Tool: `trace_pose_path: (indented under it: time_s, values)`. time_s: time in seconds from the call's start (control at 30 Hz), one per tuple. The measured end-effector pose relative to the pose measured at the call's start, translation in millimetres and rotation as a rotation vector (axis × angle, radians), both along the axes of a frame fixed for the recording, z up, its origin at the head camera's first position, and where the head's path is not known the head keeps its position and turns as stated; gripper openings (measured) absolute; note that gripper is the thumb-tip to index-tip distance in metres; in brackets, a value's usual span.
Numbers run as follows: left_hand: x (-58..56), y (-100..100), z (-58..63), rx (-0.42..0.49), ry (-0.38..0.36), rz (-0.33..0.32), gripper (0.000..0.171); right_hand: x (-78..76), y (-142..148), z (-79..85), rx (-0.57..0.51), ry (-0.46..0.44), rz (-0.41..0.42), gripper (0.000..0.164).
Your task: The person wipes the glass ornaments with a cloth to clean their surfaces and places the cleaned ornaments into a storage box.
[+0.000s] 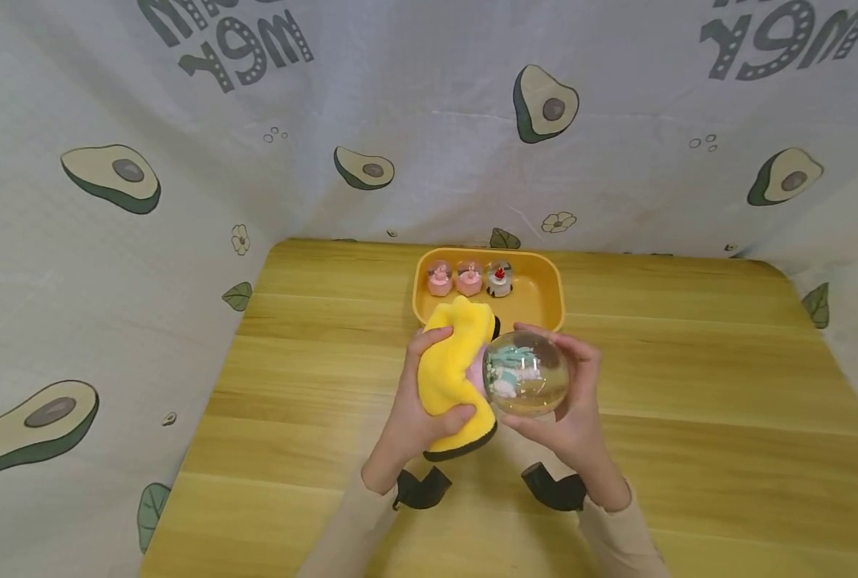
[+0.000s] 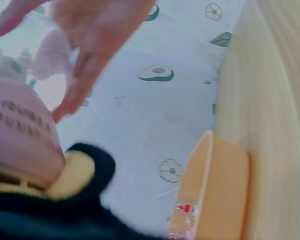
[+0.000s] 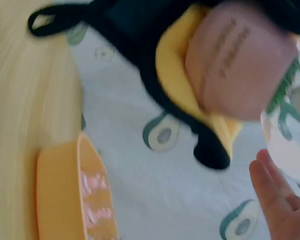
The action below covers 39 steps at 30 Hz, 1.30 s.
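Note:
A large snow globe (image 1: 526, 374) lies on its side between the hands, above the table. Its clear ball holds white and teal figures, and its pink base (image 3: 240, 60) carries lettering. A yellow cloth (image 1: 457, 373) with dark edging and a dark reverse side wraps the base. My left hand (image 1: 417, 397) grips the cloth around the base, thumb in front. On the other side my right hand (image 1: 580, 401) holds the ball, thumb and fingers spread round it. In the right wrist view, fingertips (image 3: 260, 170) show right by the glass.
Behind the hands stands a yellow tray (image 1: 540, 297) on the wooden table (image 1: 313, 353). Inside it are two small pink globes (image 1: 440, 278) and a small white-based globe (image 1: 499, 279) with a red figure. An avocado-print curtain (image 1: 436, 96) surrounds the table.

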<state>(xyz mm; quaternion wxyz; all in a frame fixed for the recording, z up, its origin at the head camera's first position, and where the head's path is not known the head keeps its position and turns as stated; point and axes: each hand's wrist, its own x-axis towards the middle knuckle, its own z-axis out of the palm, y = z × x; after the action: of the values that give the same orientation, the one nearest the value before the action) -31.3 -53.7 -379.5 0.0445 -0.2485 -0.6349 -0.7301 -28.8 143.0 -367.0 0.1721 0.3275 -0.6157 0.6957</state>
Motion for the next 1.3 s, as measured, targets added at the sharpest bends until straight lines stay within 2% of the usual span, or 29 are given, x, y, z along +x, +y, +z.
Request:
trace_pose_path:
  time_s: [0.1,0.2,0.27,0.37,0.57,0.7,0.83,0.93,1.0,1.07,1.17,1.3]
  values:
    - [-0.4,-1.7,6.0,-0.036,0.070,0.040,0.071,1.0,6.1,1.0,0.097,0.054,0.030,0.093]
    - [-1.2,-5.4,11.0,-0.066,0.069,0.022,0.068,2.8,10.6,2.9,0.161,0.095,0.028,0.088]
    - [-1.5,-7.9,14.9,-0.090,0.037,-0.011,0.067,3.6,11.8,4.0,0.168,0.110,0.003,0.083]
    - [-2.1,-11.2,20.7,-0.182,0.030,-0.039,0.068,4.3,12.3,4.4,0.147,0.115,-0.026,0.079]
    - [-3.6,-16.2,29.6,-0.378,0.132,-0.033,0.074,6.9,14.1,-0.8,0.129,0.107,-0.075,0.085]
    - [-2.4,-18.5,30.6,-0.442,0.174,-0.027,0.075,11.2,12.0,1.5,0.140,0.034,-0.133,0.087]
    - [-1.9,-19.5,28.4,-0.482,0.192,-0.012,0.075,17.9,4.7,9.9,0.166,-0.147,-0.217,0.082]
    - [-2.0,-19.8,24.6,-0.482,0.170,-0.006,0.075,21.6,-0.8,15.7,0.226,-0.244,-0.292,0.084]
    - [-2.4,-20.0,22.0,-0.457,0.137,-0.001,0.075,22.0,-2.6,18.1,0.277,-0.239,-0.319,0.086]
    - [-3.0,-20.9,19.8,-0.414,0.102,0.006,0.075,21.5,-2.5,19.7,0.305,-0.219,-0.287,0.091]
    - [-4.7,-23.8,19.0,-0.346,0.062,0.007,0.076,18.4,1.5,20.9,0.334,-0.163,-0.179,0.099]
    - [-5.9,-28.7,21.4,-0.345,0.053,-0.016,0.075,12.8,8.3,18.7,0.369,-0.062,-0.054,0.094]
